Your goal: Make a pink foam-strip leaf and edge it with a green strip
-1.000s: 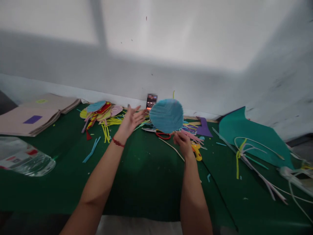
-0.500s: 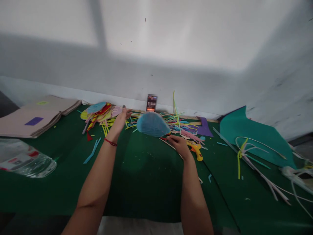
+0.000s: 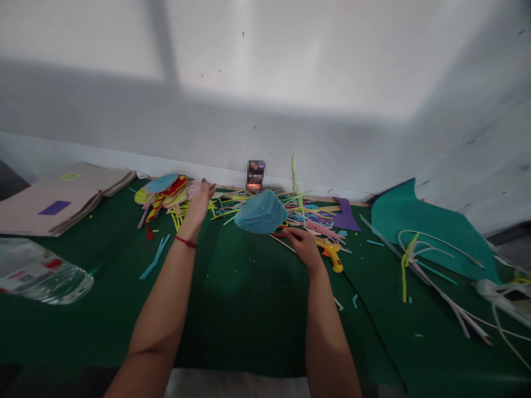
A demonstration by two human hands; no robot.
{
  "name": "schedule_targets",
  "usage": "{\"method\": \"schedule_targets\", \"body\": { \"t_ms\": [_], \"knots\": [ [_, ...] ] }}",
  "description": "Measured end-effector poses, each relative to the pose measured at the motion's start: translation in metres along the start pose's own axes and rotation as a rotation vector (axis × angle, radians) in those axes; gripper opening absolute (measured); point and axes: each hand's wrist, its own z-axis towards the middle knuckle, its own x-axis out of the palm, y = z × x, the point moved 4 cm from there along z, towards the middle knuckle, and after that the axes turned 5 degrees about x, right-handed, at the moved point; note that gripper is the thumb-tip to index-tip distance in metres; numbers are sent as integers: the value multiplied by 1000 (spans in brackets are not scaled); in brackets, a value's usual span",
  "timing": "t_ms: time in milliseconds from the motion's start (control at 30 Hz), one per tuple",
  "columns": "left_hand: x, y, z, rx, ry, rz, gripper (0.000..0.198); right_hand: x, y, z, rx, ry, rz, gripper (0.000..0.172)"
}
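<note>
Beside the wall (image 3: pixel 290 66), the green desk (image 3: pixel 244 326) carries a bottle (image 3: pixel 45 273); left hand (image 3: pixel 199 204) empty, right hand (image 3: pixel 306 243) pinching a blue piece (image 3: pixel 260 213).

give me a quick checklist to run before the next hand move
Left hand free: ok, open, nothing visible in it.
Right hand gripping light-blue, rounded, ribbed disc: cannot tell; fingertips near its edge.
Yellow, pistol-shaped plastic glue gun away from right hand: not ok, lies close beside.
Clear plastic bottle away from both hands: ok, far left.
Thin, multicoloured strips tidied: not ok, scattered behind and beside disc.
</note>
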Motion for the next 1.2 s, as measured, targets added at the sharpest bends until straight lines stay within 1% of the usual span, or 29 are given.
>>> {"method": "schedule_targets", "body": {
  "t_ms": [67,133,200,233,300,433,567,633,733,800,867,933,967,1033,1067,1100,1167,1200],
  "knots": [
    [3,2,-4,-112,35,4,60,3,3,-1,6,23,59,32],
    [10,4,-9,-229,135,-32,58,6,6,-3,22,47,93,35],
    [18,3,-14,-277,250,-76,51,9,7,-4,27,76,89,36],
    [22,2,-16,-268,291,-89,47,10,7,-4,24,91,77,36],
    [27,-1,-16,-219,314,-120,41,12,7,-4,17,126,53,36],
    [32,-5,-15,-118,318,-205,50,19,15,-6,21,231,124,37],
    [35,-9,-16,-26,340,-182,47,30,22,-9,93,357,232,43],
    [39,-11,-18,-2,376,-185,47,35,21,-9,131,374,268,43],
    [44,-13,-21,-8,409,-213,48,41,13,-8,168,389,299,42],
    [46,-15,-23,-26,393,-220,46,42,8,-6,167,360,269,44],
    [48,-19,-25,-46,385,-212,44,39,5,-4,136,266,206,46],
    [49,-22,-26,-31,370,-205,43,34,5,-1,102,152,160,45],
    [48,-23,-25,-2,334,-200,42,30,6,-1,79,89,143,42],
    [43,-23,-21,85,204,-173,41,23,10,-1,24,-12,104,34],
    [39,-21,-19,122,134,-154,40,20,13,-2,-7,-24,81,32],
    [36,-18,-16,144,78,-137,40,20,15,-3,-34,1,64,32],
    [31,-10,-11,151,30,-115,45,21,19,-6,-55,128,57,34],
    [29,-7,-8,146,25,-108,49,21,19,-7,-53,166,59,36]
  ]
}}
